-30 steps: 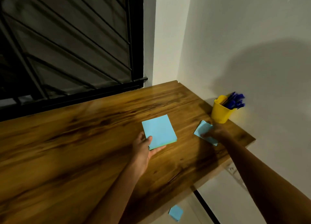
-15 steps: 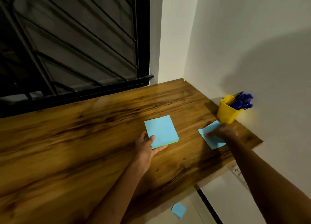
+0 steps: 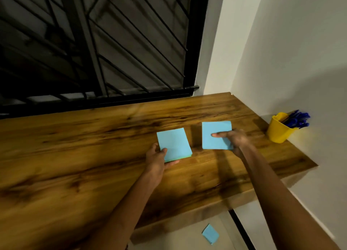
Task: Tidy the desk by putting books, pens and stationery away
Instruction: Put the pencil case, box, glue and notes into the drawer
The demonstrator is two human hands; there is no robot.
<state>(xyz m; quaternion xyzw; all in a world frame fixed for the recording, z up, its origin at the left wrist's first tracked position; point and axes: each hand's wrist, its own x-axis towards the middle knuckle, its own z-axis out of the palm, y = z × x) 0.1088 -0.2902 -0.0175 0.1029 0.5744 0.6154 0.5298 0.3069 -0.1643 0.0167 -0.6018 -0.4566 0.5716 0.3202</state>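
Notepad (image 3: 173,143) gripped left (image 3: 157,160); right (image 3: 235,139) pinches sheet (image 3: 216,135).

Light-blue note pads (image 3: 173,144), yellow cup (image 3: 277,131), blue pens (image 3: 298,120), streaked brown desk (image 3: 75,156).

A wooden bench (image 3: 93,156) with dark, streaky grain fills a corner of white walls (image 3: 291,52). Behind it stands a dark window (image 3: 93,43) crossed by a black metal grille (image 3: 131,30) — slanted bars in a black frame. Pale floor (image 3: 187,236) shows below the bench's front edge — dim, warm light overall.
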